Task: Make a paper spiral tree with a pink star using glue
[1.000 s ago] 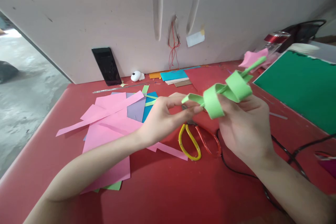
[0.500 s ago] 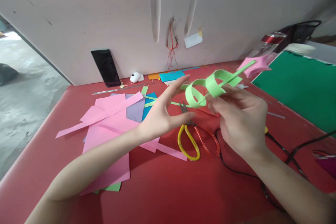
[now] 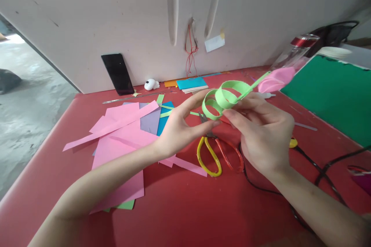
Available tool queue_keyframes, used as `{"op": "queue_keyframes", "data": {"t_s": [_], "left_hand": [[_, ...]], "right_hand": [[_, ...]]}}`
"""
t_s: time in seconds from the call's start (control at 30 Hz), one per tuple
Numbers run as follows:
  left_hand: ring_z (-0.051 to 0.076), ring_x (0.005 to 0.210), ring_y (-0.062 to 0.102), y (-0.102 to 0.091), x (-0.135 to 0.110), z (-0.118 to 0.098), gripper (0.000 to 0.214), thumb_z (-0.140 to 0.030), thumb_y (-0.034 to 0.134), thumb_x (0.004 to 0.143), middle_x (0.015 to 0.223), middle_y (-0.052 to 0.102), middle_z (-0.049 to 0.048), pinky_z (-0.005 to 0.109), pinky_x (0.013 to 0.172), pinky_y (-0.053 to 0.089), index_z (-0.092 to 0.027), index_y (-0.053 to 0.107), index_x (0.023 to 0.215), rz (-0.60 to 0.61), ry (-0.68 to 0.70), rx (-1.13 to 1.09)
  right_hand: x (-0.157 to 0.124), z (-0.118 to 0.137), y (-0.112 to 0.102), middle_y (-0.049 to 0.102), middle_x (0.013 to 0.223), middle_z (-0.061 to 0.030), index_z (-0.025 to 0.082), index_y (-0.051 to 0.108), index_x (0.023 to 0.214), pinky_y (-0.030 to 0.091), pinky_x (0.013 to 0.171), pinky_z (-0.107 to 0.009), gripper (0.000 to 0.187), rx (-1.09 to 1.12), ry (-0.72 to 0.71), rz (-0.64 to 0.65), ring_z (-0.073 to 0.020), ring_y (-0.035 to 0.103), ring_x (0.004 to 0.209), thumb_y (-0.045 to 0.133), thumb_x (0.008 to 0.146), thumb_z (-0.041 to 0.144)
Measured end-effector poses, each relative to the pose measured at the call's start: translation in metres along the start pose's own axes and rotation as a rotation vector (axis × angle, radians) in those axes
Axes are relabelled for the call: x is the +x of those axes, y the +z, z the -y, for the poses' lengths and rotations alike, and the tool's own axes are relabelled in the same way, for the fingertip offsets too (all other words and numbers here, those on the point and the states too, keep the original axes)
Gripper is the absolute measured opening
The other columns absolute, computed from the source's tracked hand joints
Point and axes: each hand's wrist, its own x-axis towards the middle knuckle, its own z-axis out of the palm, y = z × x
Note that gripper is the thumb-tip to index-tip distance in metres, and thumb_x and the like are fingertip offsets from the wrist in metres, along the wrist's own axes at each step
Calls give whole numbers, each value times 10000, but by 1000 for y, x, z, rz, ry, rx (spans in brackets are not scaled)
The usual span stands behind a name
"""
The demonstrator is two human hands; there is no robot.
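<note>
My right hand (image 3: 265, 135) pinches the stem of a paper flower, which has a folded pink head (image 3: 276, 80) and curled green paper loops (image 3: 226, 99) along the stem. The head points up and to the right. My left hand (image 3: 179, 129) is open beside the loops, thumb and fingers apart; its fingertips are partly behind the loops, so I cannot tell whether they touch. Below the hands lies a pair of scissors (image 3: 210, 156) with one yellow and one red handle, its blades partly under the left thumb.
Pink paper sheets and strips (image 3: 121, 162) spread over the red tabletop (image 3: 179, 216) on the left. A black phone (image 3: 118, 74) leans against the wall near a white earbud-like case (image 3: 151, 84). A green board (image 3: 333, 96), a clear bottle (image 3: 290, 56) and a black cable (image 3: 324, 173) are on the right.
The flower has turned in my right hand: its pink head has dropped slightly and the green loops face differently. My left hand has stayed nearly in place, its thumb slightly nearer the right.
</note>
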Motion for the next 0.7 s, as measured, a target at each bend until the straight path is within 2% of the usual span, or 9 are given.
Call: {"op": "queue_keyframes", "data": {"t_s": [0.17, 0.27, 0.4, 0.53, 0.63, 0.7], "left_hand": [[214, 1281, 588, -1, 0, 0, 450, -170, 682, 789, 1347, 643, 44, 351, 1075, 500, -222, 589, 1226, 30, -3, -88], [208, 1261, 605, -2, 1, -4, 339, -201, 614, 844, 1334, 653, 63, 347, 1068, 505, -185, 614, 1183, 31, -74, -137], [181, 1035, 708, -3, 4, -8, 187, -246, 654, 833, 1094, 763, 45, 295, 904, 567, -170, 705, 996, -52, -167, -88], [112, 797, 713, -4, 5, -7, 15, -190, 738, 762, 829, 780, -18, 227, 788, 567, -192, 733, 776, -112, -155, -116], [92, 718, 695, -5, 4, -7, 76, -198, 794, 716, 739, 766, -42, 213, 750, 565, -207, 722, 692, -139, -136, -137], [84, 681, 685, -4, 4, -8, 118, -196, 826, 679, 697, 757, -58, 240, 829, 565, -214, 712, 654, -167, -120, -135]], "right_hand": [[0, 2, 1, 632, 738, 29, 295, 733, 745, 510, 551, -244, 194, 17, -4, -12, -90, 587, 640, 769, 715, 107], [-1, 4, 2, 624, 731, 39, 268, 741, 747, 509, 553, -214, 175, 61, 29, -8, -62, 574, 621, 759, 723, 95], [-2, 7, 3, 614, 694, 54, 278, 755, 736, 442, 490, -168, 190, 116, 84, 21, -26, 528, 568, 754, 721, 89], [-4, 10, 4, 619, 694, 68, 325, 769, 752, 431, 478, -136, 231, 130, 104, 44, -12, 533, 578, 750, 725, 96], [-5, 10, 4, 631, 712, 81, 355, 771, 756, 466, 517, -116, 264, 147, 97, 52, -2, 549, 590, 751, 720, 94], [-5, 10, 4, 632, 714, 84, 361, 772, 763, 470, 519, -114, 275, 145, 95, 51, -1, 552, 590, 749, 718, 91]]}}
